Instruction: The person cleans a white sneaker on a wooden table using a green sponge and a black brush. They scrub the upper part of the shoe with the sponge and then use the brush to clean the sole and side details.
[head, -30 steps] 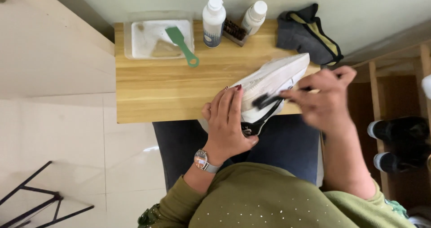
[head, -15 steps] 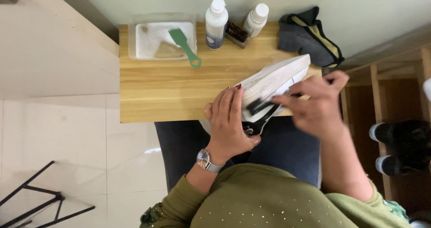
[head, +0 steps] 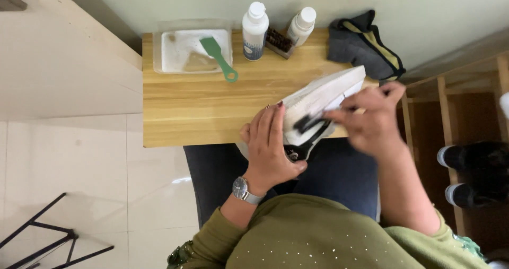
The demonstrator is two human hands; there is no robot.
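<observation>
**Hands on white sneaker at table edge**

Bottom of frame: person's olive-green sleeves w/ small pale dots, dark trousers on the lap. Left hand [head: 270, 144] at centre, silver wristwatch [head: 242, 188] w/ dark dial on the wrist; fingers spread and pressed over the heel end of a white sneaker [head: 318, 107], grasping it. Sneaker lies tilted, heel over the lap, toe pointing to upper right, resting across the near edge of the wooden table [head: 212, 99]. Dark trim shows at its heel, below the left palm.

Right hand [head: 371, 123] at centre right, blurred, fingers clenched round a small dark-bristled brush [head: 307, 123]; bristles touch the sneaker's side. Handle mostly hidden in the fist.

Further up, on the table's far side: clear plastic tray [head: 164, 57] at upper left w/ pale contents, a green flat-handled brush [head: 218, 59] lying across its corner, ring end on the wood. Just right of it a white bottle [head: 254, 33], round, white cap, dark-blue label band low on the body. Next a brown-bristled wooden brush [head: 279, 41], then a 2nd smaller white bottle [head: 302, 25], tilted. Upper right: dark grey cloth [head: 363, 43] w/ yellow stripe, bunched up.

Right edge: wooden rack [head: 450, 94]; black shoes w/ white soles [head: 466, 173]. Left: pale floor tiles, black metal frame [head: 42, 242] at lower left.
</observation>
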